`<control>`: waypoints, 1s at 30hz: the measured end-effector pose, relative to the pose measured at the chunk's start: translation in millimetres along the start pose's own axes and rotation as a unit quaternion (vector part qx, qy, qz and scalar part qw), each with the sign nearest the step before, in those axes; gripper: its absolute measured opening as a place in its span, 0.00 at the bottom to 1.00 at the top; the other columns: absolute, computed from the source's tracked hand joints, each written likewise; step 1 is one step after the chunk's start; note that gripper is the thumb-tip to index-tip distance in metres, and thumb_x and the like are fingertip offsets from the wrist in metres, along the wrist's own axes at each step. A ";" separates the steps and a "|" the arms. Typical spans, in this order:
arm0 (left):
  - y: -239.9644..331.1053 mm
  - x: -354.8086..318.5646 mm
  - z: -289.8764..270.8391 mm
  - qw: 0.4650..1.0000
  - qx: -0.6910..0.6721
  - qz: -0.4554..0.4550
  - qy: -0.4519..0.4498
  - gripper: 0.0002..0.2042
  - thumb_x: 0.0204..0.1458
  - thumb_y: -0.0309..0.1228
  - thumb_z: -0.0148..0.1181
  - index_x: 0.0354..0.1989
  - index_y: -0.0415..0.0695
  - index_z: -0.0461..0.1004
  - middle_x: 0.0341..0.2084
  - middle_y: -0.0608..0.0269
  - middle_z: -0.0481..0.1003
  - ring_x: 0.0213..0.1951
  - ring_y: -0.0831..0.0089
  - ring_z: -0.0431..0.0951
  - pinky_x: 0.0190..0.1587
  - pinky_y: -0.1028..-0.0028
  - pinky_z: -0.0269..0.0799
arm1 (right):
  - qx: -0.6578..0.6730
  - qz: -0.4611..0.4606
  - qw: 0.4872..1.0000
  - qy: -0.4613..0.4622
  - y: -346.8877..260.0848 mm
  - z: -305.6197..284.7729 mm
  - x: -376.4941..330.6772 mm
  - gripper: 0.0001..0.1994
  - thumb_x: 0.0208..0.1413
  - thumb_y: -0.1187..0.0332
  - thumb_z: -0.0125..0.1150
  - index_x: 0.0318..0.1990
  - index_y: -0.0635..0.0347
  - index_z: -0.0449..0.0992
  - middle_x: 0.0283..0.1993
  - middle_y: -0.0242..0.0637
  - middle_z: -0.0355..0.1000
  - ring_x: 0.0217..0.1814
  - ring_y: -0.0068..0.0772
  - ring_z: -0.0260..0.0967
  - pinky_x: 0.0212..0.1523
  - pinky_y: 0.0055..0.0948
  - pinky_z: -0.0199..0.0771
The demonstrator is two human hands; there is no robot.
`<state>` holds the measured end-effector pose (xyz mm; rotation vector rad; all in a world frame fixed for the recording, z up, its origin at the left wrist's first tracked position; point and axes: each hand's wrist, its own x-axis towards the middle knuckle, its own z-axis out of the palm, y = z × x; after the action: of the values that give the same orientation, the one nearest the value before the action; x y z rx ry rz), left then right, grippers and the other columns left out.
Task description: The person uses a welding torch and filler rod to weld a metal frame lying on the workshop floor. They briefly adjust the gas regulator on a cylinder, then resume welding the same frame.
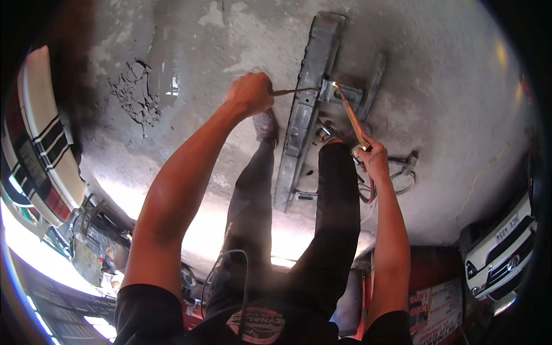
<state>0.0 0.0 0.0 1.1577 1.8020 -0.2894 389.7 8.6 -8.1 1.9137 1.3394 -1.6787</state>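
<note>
Floor: rough grey concrete floor (448, 86), cracked and flaking at upper left, sunlit along its near edge.
Vehicles: a white car (503, 253) noses in at lower right; a cream panel with dark and red stripes (43, 144) curves along the left rim.
Signs: red-and-white rectangular printed boards (434, 310) stand at lower right, just left of the car.
Beam: long grey channel-shaped metal beam (307, 109) lies on the floor, long axis running from the top centre down towards the person's legs, a shorter grey metal bar (374, 77) just beside it.
Torch: slim brass-coloured cutting torch (349, 115) slants up-left, its lit tip on the beam's bracket.
Hoses: red and green hoses (397, 178) loop on the floor near the right wrist.
Rod: thin dark metal rod (290, 91) points right, its end touching the beam.
Hands: left hand (250, 93) fisted round the rod; right hand (368, 150) closed on the torch's handle.
</note>
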 end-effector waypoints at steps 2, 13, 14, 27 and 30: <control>1.0 0.1 -0.3 1.000 0.003 0.000 -0.011 0.16 0.42 0.25 0.61 0.40 0.47 0.88 0.37 0.49 0.85 0.43 0.51 0.85 0.51 0.60 0.79 | -0.002 -0.006 1.000 0.007 0.2 -1.8 -2.6 0.30 0.55 0.76 0.65 0.69 0.53 0.74 0.25 0.32 0.73 0.20 0.21 0.69 0.23 0.28 0.70; -2.3 4.1 3.7 1.000 0.003 0.017 -0.001 0.12 0.44 0.27 0.63 0.38 0.46 0.87 0.37 0.48 0.84 0.42 0.50 0.85 0.48 0.58 0.80 | 0.002 -0.012 1.000 0.010 7.7 -2.4 -4.4 0.30 0.54 0.76 0.67 0.68 0.54 0.75 0.26 0.34 0.75 0.20 0.21 0.70 0.24 0.28 0.71; -3.3 4.5 3.5 1.000 0.002 0.016 0.000 0.12 0.44 0.27 0.63 0.39 0.47 0.87 0.37 0.48 0.84 0.42 0.50 0.85 0.49 0.58 0.80 | 0.003 -0.011 1.000 0.008 7.8 -2.2 -4.1 0.30 0.55 0.75 0.67 0.68 0.55 0.75 0.26 0.34 0.75 0.20 0.22 0.70 0.24 0.28 0.71; -18.6 10.9 2.6 1.000 -0.011 -0.004 0.012 0.13 0.46 0.27 0.62 0.40 0.49 0.87 0.38 0.52 0.85 0.43 0.53 0.85 0.49 0.60 0.79 | -0.020 -0.005 1.000 0.015 9.6 1.7 0.9 0.30 0.55 0.73 0.67 0.68 0.53 0.75 0.27 0.35 0.76 0.20 0.23 0.72 0.24 0.29 0.73; -25.2 11.9 4.5 0.999 -0.028 -0.003 0.031 0.16 0.43 0.25 0.61 0.40 0.48 0.88 0.35 0.52 0.85 0.41 0.54 0.85 0.48 0.62 0.79 | -0.012 0.000 1.000 0.015 8.7 2.8 1.5 0.30 0.55 0.73 0.68 0.68 0.52 0.74 0.26 0.34 0.76 0.20 0.23 0.72 0.24 0.29 0.74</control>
<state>-19.0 -9.1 -18.8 1.1340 1.8558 -0.2075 394.4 2.6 -13.4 1.9333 1.3644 -1.6327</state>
